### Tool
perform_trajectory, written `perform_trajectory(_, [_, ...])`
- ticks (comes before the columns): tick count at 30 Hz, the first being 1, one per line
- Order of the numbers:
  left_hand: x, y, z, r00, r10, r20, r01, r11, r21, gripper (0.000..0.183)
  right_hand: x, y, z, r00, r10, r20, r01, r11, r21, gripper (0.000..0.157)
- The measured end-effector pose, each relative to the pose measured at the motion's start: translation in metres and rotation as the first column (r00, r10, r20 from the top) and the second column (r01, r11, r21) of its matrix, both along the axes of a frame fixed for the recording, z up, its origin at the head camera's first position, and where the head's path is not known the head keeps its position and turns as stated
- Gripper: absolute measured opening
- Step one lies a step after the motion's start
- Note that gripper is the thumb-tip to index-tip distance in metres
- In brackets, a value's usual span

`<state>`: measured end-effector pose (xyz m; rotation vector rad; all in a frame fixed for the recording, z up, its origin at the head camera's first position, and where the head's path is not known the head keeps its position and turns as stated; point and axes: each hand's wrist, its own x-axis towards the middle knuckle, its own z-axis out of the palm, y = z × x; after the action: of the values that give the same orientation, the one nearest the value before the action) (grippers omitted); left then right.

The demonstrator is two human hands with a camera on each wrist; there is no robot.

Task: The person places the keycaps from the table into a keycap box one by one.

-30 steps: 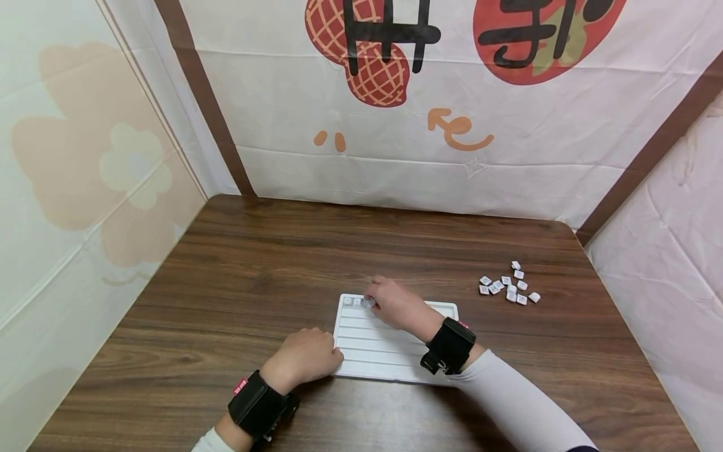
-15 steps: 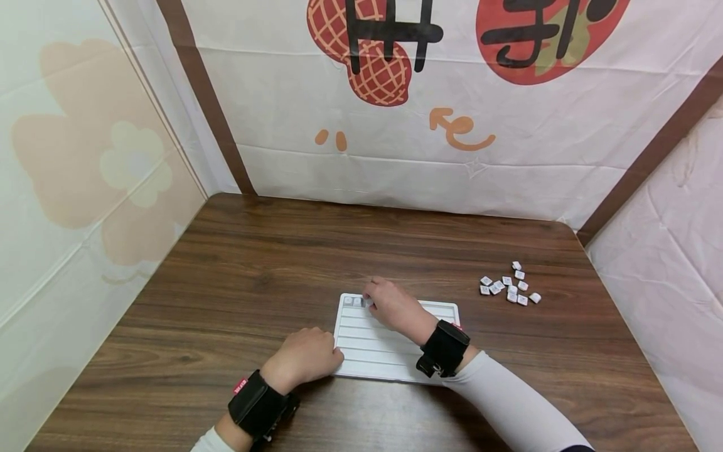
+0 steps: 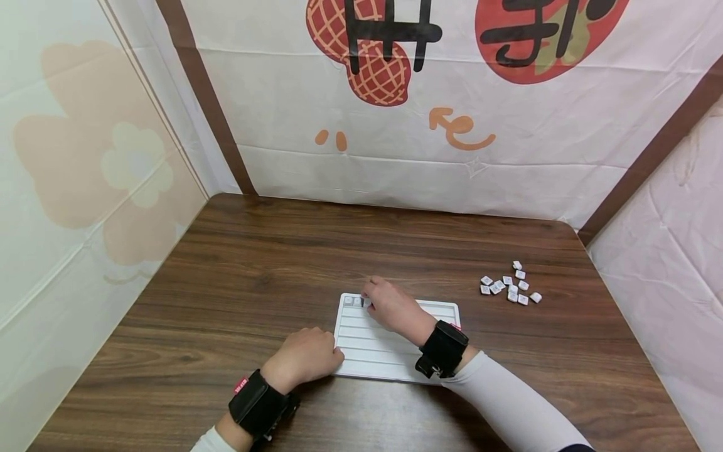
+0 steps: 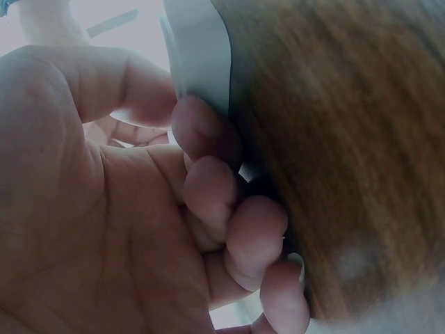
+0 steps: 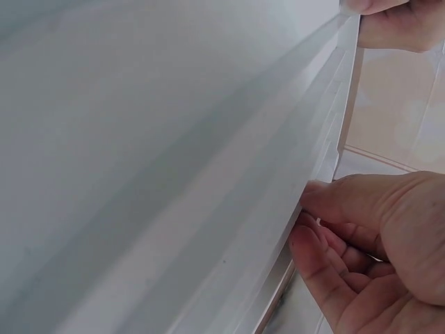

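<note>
Tray [image 3: 384, 349]: on table [image 3: 271, 251], left edge gripped by your left hand [image 3: 306, 355]. Done: two tiles [image 3: 357, 302] in tray's far-left corner. In progress: third tile [image 3: 366, 302] beside them, pinched by your right hand [image 3: 394, 309]. Seemingly left: loose tiles [image 3: 523, 300] toward table's right edge.

Left fingers [image 4: 257, 229] curled; right fingers [image 5: 316, 268] bent toward thumb [image 5: 348, 198], right forearm [image 3: 514, 398] slanting forward and leftward.

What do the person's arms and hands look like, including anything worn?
The left hand and right hand are bare. Each wears a black wristband with a small red tag; the sleeves are plain and pale, ending short of the bands.
</note>
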<state>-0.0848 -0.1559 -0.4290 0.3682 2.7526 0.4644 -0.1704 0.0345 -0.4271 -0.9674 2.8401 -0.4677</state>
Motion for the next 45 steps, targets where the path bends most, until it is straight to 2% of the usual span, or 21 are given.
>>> perform_trajectory(8, [0.000,0.001,0.001,1.000,0.004,0.011,-0.004,1.000,-0.003,0.022,-0.001,0.004,0.001,1.000,0.010,0.010,-0.010,0.999,-0.036,0.021])
perform_trajectory(15, [-0.001,0.000,0.001,1.000,-0.008,0.009,0.008,1.000,-0.011,0.024,-0.004,0.014,0.006,0.996,-0.049,0.068,0.050,0.999,-0.014,0.030])
perform_trajectory(23, [0.000,0.001,0.003,1.000,-0.008,0.027,0.008,1.000,-0.009,0.025,-0.006,0.040,0.011,0.996,-0.092,-0.022,0.092,0.996,-0.019,0.027])
perform_trajectory(29, [0.000,0.001,0.003,0.999,-0.005,0.032,0.005,1.000,0.001,0.026,-0.008,0.064,0.012,0.992,-0.126,-0.030,0.124,0.990,-0.064,0.029])
perform_trajectory(39, [0.001,0.001,0.001,1.000,-0.004,0.011,0.004,1.000,-0.009,0.026,-0.011,0.093,0.008,0.982,-0.179,-0.059,0.176,0.983,-0.054,0.032])
perform_trajectory(45, [0.001,0.001,0.001,1.000,-0.010,0.006,0.010,1.000,-0.001,0.027,-0.011,0.110,0.008,0.973,-0.229,-0.044,0.227,0.973,-0.029,0.033])
